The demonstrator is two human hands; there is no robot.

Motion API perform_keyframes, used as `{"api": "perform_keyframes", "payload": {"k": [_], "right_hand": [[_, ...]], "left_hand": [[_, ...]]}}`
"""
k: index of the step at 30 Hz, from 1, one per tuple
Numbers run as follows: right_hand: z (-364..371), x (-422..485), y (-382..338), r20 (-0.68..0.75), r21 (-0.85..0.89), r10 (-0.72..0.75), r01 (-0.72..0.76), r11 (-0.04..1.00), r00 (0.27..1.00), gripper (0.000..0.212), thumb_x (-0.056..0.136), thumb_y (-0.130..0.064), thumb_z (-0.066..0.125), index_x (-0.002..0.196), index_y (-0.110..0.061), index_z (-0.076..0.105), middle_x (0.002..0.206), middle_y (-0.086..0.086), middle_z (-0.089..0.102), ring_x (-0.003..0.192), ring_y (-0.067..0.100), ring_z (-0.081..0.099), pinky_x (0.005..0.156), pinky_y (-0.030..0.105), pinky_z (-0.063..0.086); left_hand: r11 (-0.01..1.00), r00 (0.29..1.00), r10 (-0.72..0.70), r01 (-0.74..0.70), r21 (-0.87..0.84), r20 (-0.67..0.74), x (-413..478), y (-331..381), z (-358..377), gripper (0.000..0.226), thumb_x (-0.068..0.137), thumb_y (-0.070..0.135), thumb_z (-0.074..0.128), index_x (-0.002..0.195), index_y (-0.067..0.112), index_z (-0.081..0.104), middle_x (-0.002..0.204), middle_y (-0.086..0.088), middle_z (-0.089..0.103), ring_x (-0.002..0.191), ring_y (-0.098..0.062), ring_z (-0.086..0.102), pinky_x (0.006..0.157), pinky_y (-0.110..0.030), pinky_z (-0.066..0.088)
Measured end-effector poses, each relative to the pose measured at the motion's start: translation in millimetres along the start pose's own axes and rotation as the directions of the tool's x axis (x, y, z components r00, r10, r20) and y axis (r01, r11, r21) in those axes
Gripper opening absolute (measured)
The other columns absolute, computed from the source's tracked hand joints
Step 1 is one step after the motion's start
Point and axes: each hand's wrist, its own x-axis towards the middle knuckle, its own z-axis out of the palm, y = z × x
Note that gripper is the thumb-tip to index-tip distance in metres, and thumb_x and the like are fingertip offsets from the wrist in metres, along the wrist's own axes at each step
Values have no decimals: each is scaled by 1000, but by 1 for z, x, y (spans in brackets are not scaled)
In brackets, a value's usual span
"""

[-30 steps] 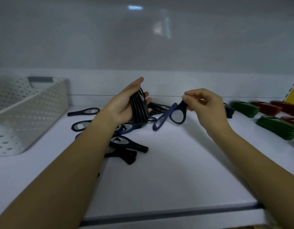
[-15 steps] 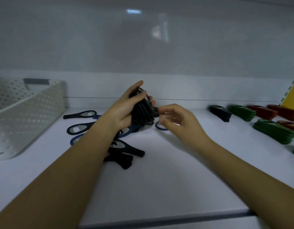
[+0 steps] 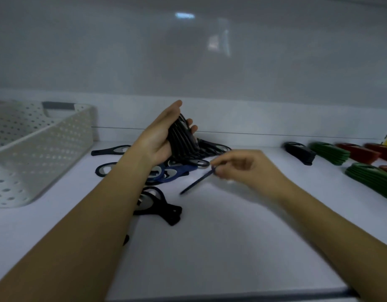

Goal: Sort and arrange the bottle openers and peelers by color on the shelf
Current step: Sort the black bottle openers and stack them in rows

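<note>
The left hand is raised above the white shelf, its fingers curled round a stack of black openers held on edge. The right hand is just to the right and lower, its fingers pinching the end of a blue opener, which shows edge-on, blurred, and slants down to the left towards the shelf. Below and behind the left hand lies a loose pile of openers, black and blue mixed, overlapping one another. More loose black ones lie flat to the left of the left forearm, and a black opener lies just beside it on the near side. A white perforated basket stands at the left of the shelf. Far right, well apart from the pile, sorted rows sit side by side: a black stack, a green stack and a red stack, with a second green stack nearer the front.
</note>
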Motion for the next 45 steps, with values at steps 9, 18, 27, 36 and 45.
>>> {"api": "perform_keyframes", "payload": {"k": [9,18,27,36,45], "right_hand": [[-10,10,4,-428,311,77,67,948,900,11,85,-6,60,86,-16,62,75,-4,69,61,5,58,65,19,50],[-3,9,16,-144,149,119,-97,984,982,12,84,-11,65,84,-16,54,69,-2,66,62,2,59,66,10,44],[-1,9,22,-67,-39,39,-42,998,997,25,83,1,62,102,11,50,94,24,60,93,29,63,79,25,52],[5,5,17,-77,108,117,-108,988,990,26,79,-3,68,79,-11,43,73,1,64,70,13,64,66,22,50],[15,3,12,-200,36,68,-63,997,977,38,74,-10,75,76,-16,37,91,15,69,84,30,67,77,51,49]], "left_hand": [[998,988,18,-27,56,154,-5,-17,19,23,91,21,52,111,31,57,107,-9,56,98,-20,62,82,-33,55],[766,902,280,-416,489,329,-13,-29,32,19,93,14,53,110,23,55,101,-9,55,92,-21,66,81,-31,57],[566,855,292,-516,643,428,-15,-47,33,18,86,14,64,99,24,56,91,2,60,83,4,58,77,-11,46],[736,903,365,-428,524,226,-14,-55,38,11,87,12,63,97,14,59,84,-2,60,77,-13,62,72,-24,54],[927,951,309,-304,220,12,-15,-51,49,6,89,23,60,88,20,55,90,-3,58,79,-14,63,73,-32,57]]}}
